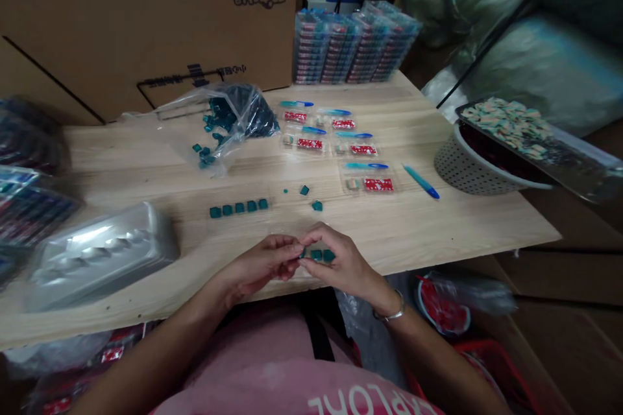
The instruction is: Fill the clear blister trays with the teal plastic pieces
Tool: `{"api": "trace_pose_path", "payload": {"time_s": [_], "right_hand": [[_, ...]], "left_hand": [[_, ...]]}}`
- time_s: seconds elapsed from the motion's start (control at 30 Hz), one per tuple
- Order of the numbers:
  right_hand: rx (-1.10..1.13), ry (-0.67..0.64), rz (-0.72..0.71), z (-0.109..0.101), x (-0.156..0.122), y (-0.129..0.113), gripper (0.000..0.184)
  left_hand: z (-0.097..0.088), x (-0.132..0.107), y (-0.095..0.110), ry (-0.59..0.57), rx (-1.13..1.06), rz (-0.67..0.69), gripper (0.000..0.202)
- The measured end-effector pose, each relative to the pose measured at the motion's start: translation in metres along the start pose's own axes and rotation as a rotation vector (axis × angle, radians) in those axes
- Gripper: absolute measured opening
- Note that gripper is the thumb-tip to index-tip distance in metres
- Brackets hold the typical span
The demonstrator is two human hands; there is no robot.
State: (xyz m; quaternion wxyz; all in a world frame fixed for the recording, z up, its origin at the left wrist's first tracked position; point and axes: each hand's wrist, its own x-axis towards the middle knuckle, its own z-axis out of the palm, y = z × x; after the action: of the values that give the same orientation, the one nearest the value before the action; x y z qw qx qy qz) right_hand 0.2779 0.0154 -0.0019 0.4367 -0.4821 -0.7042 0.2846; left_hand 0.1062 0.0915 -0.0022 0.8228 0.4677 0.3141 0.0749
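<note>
My left hand (263, 260) and my right hand (338, 257) meet over the near edge of a light wood table (146, 162), their fingertips closed together around a small teal plastic piece (303, 252). Just right of my fingers lie two similar teal pieces (322, 255). Farther out is a row of several teal cubes (238, 207), with two loose teal pieces (310, 198) beyond my right hand. A clear plastic bag of teal pieces (228, 122) lies at the back.
Clear packs with blue sticks and red cards (335, 142) cover the table's back right. Stacked blister packs (355, 42) stand behind them. A silver formed tray (102, 256) lies at left, and a perforated basket (467, 168) holding a pale-pieces tray sits at right.
</note>
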Motion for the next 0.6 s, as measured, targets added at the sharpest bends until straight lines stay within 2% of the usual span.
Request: {"api": "trace_pose_path", "payload": {"time_s": [0.07,0.1,0.2,0.27,0.37,0.43,0.53,0.6], "right_hand": [[-0.034,-0.005,0.024,0.001,-0.008,0.003,0.013],[-0.068,-0.02,0.03,0.002,-0.011,0.007,0.011],[-0.226,-0.087,-0.029,0.006,-0.015,0.019,0.005],[-0.314,-0.123,-0.078,0.009,-0.015,0.027,0.009],[-0.34,-0.108,-0.047,0.012,-0.016,0.033,0.012],[-0.332,-0.105,0.006,0.012,-0.015,0.032,0.011],[-0.3,-0.165,0.035,0.004,-0.009,0.03,0.008],[-0.287,-0.092,0.04,-0.006,0.001,0.036,0.008]], "left_hand": [[0.0,-0.004,-0.005,0.014,0.103,0.014,0.044],[-0.002,-0.005,-0.008,0.074,0.216,0.066,0.041],[-0.009,-0.003,-0.017,0.371,0.655,0.312,0.024],[-0.015,-0.001,-0.023,0.465,0.886,0.41,0.016],[-0.02,0.003,-0.03,0.423,1.073,0.44,0.015],[-0.021,0.004,-0.031,0.412,1.119,0.442,0.017],[-0.021,0.004,-0.031,0.407,1.154,0.426,0.016],[-0.022,0.003,-0.03,0.402,1.164,0.409,0.017]]}}
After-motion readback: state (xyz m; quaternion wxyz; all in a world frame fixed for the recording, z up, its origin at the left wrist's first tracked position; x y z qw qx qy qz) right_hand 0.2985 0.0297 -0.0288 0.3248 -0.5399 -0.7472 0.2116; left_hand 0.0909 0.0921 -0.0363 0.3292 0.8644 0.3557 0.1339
